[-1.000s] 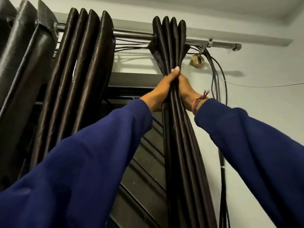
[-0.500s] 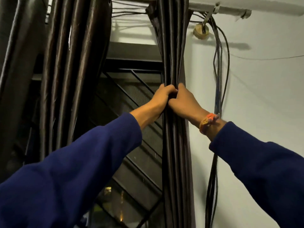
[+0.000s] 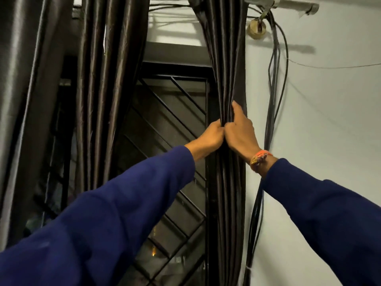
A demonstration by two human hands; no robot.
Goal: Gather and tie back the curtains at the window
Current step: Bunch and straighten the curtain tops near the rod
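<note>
A dark brown shiny right curtain (image 3: 225, 58) hangs bunched into a narrow column at the right edge of the window. My left hand (image 3: 210, 135) grips its folds from the left side, and my right hand (image 3: 240, 131) grips them from the right, thumb up along the fabric. The two hands touch each other around the bunch. An orange thread band sits on my right wrist. A second dark curtain (image 3: 107, 79) hangs in loose pleats left of the window, with another panel (image 3: 24, 89) at the far left.
Behind the curtains stands a window (image 3: 169, 124) with a black metal grille of diagonal bars. A bundle of black cables (image 3: 272, 96) runs down the pale wall (image 3: 329, 120) just right of the gathered curtain. The curtain rod end (image 3: 288, 7) shows at the top right.
Both hands have slid down the bunched right curtain from near the rod to the window's upper part, still clasped around it. The view has tilted downward with them.
</note>
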